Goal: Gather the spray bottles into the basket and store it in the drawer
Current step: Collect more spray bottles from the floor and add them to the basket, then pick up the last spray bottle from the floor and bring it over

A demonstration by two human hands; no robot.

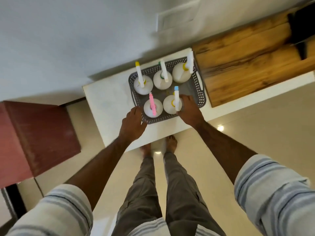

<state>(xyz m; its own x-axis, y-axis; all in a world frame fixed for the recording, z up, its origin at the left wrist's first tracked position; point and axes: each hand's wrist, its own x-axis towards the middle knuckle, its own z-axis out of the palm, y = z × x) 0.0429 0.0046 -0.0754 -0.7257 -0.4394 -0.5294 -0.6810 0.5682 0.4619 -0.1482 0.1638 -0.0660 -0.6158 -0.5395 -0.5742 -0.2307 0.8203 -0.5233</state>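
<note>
Your basket lies with its long axis running from your near left to the far right, its far end just beside the wooden block. All five spray bottles stand upright inside it, nozzles pointing away from you: three along the far row — the yellow-tipped bottle, the green-collared bottle and the white-headed bottle — and two nearer, the pink bottle and the blue-tipped bottle. The basket is grey, perforated plastic with slot handles at both ends. It sits on the white table, bare to its left, with the table's near edge close behind your hands. Your left hand curls over the near-left corner rim; your right hand grips the near long rim (fingertips hidden behind the blue-tipped bottle).
</note>
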